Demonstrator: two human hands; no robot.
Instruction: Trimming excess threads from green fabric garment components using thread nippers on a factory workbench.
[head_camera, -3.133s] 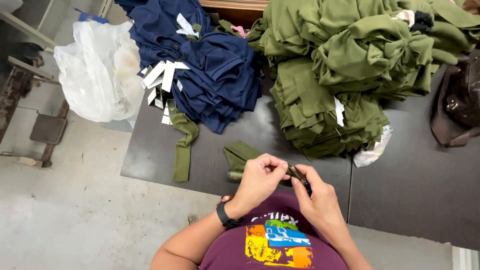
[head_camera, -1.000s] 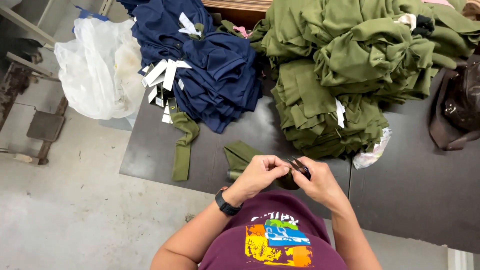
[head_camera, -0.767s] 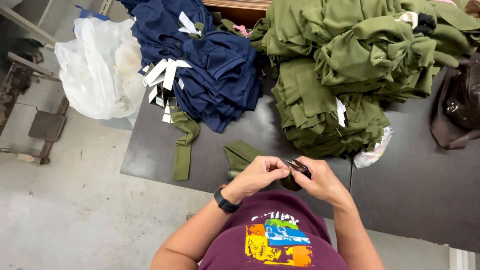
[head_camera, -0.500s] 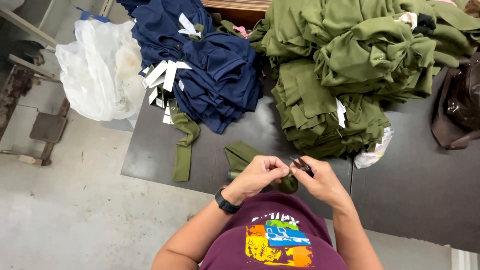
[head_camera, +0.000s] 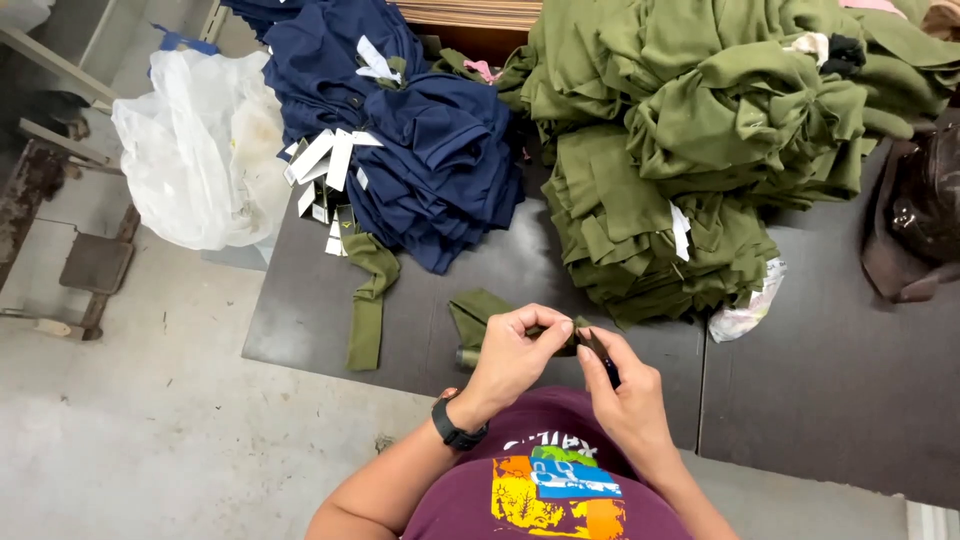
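Note:
My left hand and my right hand meet at the near edge of the dark table. Both pinch a small olive-green fabric piece that trails onto the table to the left. The right hand also grips a small dark tool against the cloth; what kind it is I cannot tell. A black watch sits on my left wrist.
A big heap of olive-green garments fills the back right. Navy garments with white tags lie back left. An olive strip rests left of my hands. A white plastic bag hangs off the table's left; a brown bag sits far right.
Both hands have stayed at the same spot on the table edge, working the small olive piece with only slight finger shifts.

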